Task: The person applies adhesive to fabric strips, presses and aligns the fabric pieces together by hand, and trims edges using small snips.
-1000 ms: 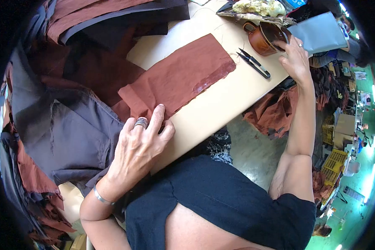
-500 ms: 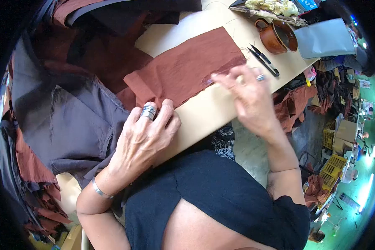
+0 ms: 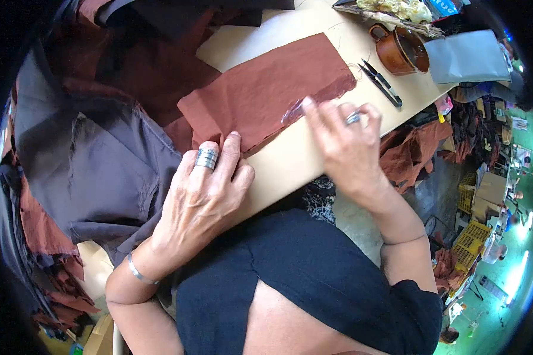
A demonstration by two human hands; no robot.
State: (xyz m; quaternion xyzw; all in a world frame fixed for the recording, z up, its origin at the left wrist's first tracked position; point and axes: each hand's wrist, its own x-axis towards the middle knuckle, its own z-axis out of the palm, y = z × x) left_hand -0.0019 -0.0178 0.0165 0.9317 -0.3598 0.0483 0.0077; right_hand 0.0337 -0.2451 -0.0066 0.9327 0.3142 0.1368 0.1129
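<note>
A reddish-brown cloth piece (image 3: 272, 83) lies on the pale tabletop, with a darker band along its right end. My left hand (image 3: 210, 183), wearing wide silver rings, rests fingertips down on the cloth's lower left corner, fingers bent and a little apart. A glossy, wet-looking streak (image 3: 292, 111) shows near the cloth's front edge. Just right of it is my right hand (image 3: 349, 142), index finger stretched toward the streak and the other fingers loosely curled. Whether that fingertip touches the cloth I cannot tell. Dark grey cloth (image 3: 112, 160) is bunched beside my left hand.
Black thread snips (image 3: 382, 83) and a brown glazed mug (image 3: 400, 50) stand right of the cloth. Behind them is a grey-blue flat packet (image 3: 469, 56). More brown cloth (image 3: 411, 151) hangs past the table's right edge, with yellow crates (image 3: 471, 244) beyond.
My right hand has drawn slightly down and left, its index finger now straighter beside the streak. My left hand has shifted slightly, still on the cloth. The view has moved a little.
</note>
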